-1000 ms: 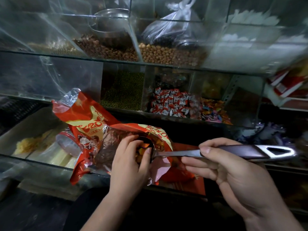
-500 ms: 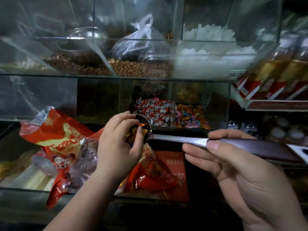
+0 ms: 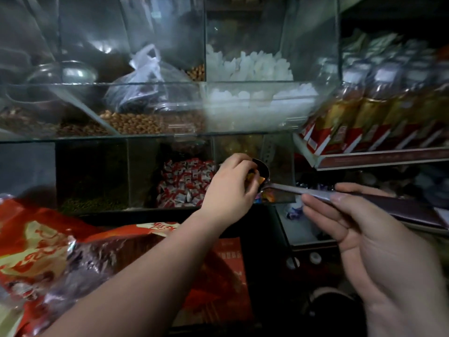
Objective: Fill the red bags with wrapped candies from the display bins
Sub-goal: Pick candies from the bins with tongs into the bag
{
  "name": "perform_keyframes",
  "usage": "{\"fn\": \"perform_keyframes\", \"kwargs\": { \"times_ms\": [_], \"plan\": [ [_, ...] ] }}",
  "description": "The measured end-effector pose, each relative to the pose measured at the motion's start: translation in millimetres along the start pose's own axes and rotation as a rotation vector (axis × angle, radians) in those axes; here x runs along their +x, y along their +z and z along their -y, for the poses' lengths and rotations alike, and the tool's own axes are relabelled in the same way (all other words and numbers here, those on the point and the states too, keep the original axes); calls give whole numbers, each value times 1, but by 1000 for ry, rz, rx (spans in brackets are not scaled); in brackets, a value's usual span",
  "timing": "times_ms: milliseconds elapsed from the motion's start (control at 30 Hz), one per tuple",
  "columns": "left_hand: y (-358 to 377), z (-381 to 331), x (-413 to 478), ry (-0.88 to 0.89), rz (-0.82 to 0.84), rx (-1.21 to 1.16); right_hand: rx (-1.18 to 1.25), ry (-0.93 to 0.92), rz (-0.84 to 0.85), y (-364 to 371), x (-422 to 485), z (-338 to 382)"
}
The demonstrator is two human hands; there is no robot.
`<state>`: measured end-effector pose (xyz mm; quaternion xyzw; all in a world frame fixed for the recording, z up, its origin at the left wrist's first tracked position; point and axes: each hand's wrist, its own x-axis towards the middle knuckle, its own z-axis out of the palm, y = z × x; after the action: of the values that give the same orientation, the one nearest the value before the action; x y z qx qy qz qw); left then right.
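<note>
Red bag [image 3: 36, 239] lies crumpled in front of the lower glass bins, toward their left end, well apart from both hands. The left hand [image 3: 230, 188] reaches up to the ladle [image 3: 289, 189]. Its fingers curl over the bowl and the orange wrapped candies [image 3: 258, 179] in it; whether they grip any I cannot tell. The right hand [image 3: 364, 229] holds the ladle's handle, thumb on top. Just left of the bowl, a bin holds red-and-white candies [image 3: 187, 183].

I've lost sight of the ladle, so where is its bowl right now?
In the head view, the ladle bowl sits just right of centre, at the fingertips of the left hand, right of the red-and-white candies; the right hand grips its handle.
</note>
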<state>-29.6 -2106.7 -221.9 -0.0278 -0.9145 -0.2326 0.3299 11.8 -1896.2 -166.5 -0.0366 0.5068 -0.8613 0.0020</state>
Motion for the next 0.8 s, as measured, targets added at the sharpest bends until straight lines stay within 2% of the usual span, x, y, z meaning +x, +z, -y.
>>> {"fn": "perform_keyframes", "kwargs": {
  "times_ms": [167, 267, 333, 400, 467, 567, 700, 800],
  "plan": [
    [35, 20, 21, -264, 172, -77, -89, -19, -34, 13, 32, -47],
    [47, 28, 30, -383, 337, -9, -439, -210, 59, 19, 45, -71],
    [50, 32, 32, -429, 418, 34, -690, -383, 195, 19, 49, -80],
    [53, 35, 31, -418, 429, 49, -852, -497, 317, 16, 51, -85],
    [56, 36, 27, -397, 381, 24, -935, -554, 356, 11, 50, -90],
    [55, 35, 23, -392, 328, -36, -829, -513, 349, 6, 41, -87],
    [35, 26, 21, -363, 272, -136, -622, -434, 188, 6, 16, -62],
    [6, 14, 9, -241, 177, -85, -338, -175, 133, 17, -4, -36]
  ]
}}
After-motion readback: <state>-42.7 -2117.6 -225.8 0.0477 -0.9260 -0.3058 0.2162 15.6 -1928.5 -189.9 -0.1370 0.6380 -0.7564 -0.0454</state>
